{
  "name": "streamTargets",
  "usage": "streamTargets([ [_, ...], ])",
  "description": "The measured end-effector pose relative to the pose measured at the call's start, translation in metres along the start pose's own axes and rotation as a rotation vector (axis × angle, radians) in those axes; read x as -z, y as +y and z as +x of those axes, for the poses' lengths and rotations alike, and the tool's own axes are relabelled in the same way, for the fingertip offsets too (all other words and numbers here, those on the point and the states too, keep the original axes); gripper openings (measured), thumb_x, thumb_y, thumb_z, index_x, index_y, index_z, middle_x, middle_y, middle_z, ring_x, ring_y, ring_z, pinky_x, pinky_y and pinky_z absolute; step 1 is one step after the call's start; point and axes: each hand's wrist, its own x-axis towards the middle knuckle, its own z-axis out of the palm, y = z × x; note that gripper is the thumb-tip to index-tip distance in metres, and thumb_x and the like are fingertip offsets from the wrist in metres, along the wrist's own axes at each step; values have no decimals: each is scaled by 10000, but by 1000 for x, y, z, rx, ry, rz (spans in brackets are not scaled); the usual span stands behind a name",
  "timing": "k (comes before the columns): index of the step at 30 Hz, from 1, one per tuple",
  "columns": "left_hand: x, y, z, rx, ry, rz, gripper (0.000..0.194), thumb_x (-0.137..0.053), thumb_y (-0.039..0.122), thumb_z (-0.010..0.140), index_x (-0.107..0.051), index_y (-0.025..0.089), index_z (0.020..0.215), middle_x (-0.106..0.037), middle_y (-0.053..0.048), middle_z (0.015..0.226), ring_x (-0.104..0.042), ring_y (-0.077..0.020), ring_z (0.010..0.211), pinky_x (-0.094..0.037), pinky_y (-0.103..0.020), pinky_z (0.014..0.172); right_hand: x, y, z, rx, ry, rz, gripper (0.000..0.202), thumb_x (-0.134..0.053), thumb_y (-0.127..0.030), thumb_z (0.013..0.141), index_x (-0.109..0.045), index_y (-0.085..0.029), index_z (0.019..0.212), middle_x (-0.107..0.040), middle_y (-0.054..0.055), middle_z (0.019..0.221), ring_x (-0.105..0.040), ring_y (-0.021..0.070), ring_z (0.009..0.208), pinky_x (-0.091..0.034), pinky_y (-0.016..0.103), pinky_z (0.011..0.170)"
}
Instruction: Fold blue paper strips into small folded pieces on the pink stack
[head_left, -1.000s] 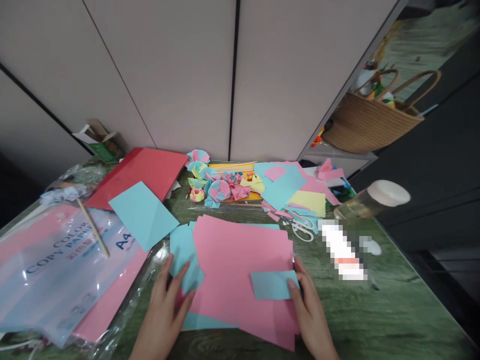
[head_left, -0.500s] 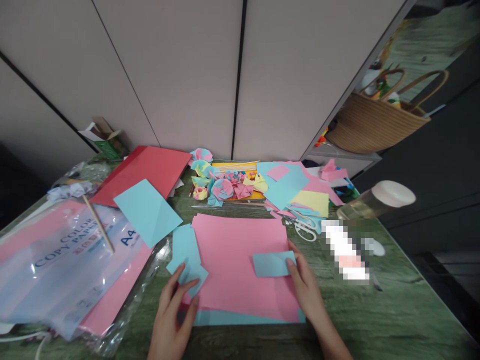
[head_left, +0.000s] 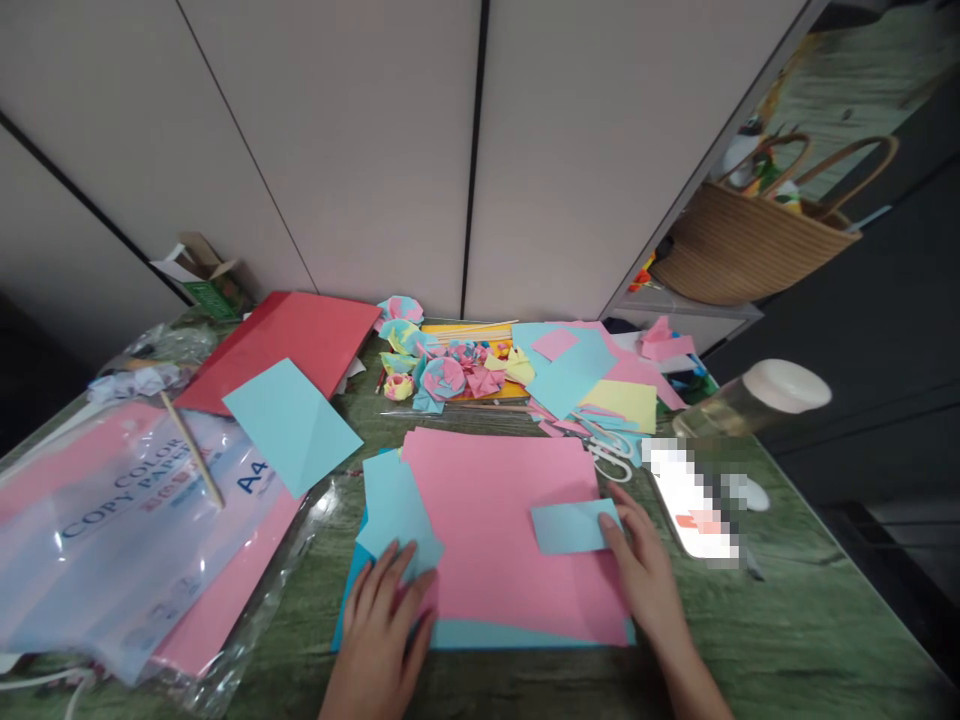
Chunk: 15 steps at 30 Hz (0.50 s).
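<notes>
A stack of pink paper (head_left: 495, 570) lies in front of me, with light blue paper showing below its near edge. My left hand (head_left: 386, 620) rests with fingers stretched out over the cut light blue paper pieces (head_left: 397, 505) on the stack's left side. A darker blue sheet (head_left: 349, 605) sticks out beneath them. At the right side, my right hand (head_left: 637, 560) has its thumb on the end of a small light blue paper rectangle (head_left: 571, 527), pinching it. Its other fingers lie along the stack's right edge.
White-handled scissors (head_left: 613, 460), a phone (head_left: 690, 505) and a capped bottle (head_left: 750, 400) are on the right. Paper flowers (head_left: 444, 378) and paper scraps (head_left: 574, 370) lie behind the stack. A plastic copy-paper bag (head_left: 135, 540) and a red sheet (head_left: 285, 340) cover the left.
The pink stack, the light blue pieces and both my hands have shifted right. More of the darker blue sheet shows at the left. My left fingers lie flatter and closer together.
</notes>
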Motion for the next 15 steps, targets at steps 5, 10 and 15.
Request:
streamTargets([
  [5, 7, -3, -1, -28, 30, 115, 365, -493, 311, 766, -488, 282, 1129, -412, -46, 1288, -294, -265, 1221, -201, -498, 989, -7, -14, -1, -46, -114, 53, 249, -468, -416, 767, -547, -180, 769, -561, 41, 783, -518, 186, 764, -403, 295, 699],
  [10, 15, 26, 21, -139, 24, 35, 387, -462, 218, 776, -455, 236, 1162, -391, -54, 1302, -282, -250, 1227, -257, -458, 986, -29, -30, -7, -128, -216, 219, 316, -519, -414, 733, -490, -182, 945, -572, 14, 701, -524, 164, 654, -407, 258, 590],
  [15, 2, 63, 45, -301, -25, -65, 299, -426, 167, 798, -509, 191, 1084, -491, -62, 1211, -409, -222, 1135, -356, -397, 926, -41, -42, -19, -105, -263, 79, 370, -494, -354, 761, -443, -201, 1094, -486, -43, 549, -462, 127, 520, -373, 234, 517],
])
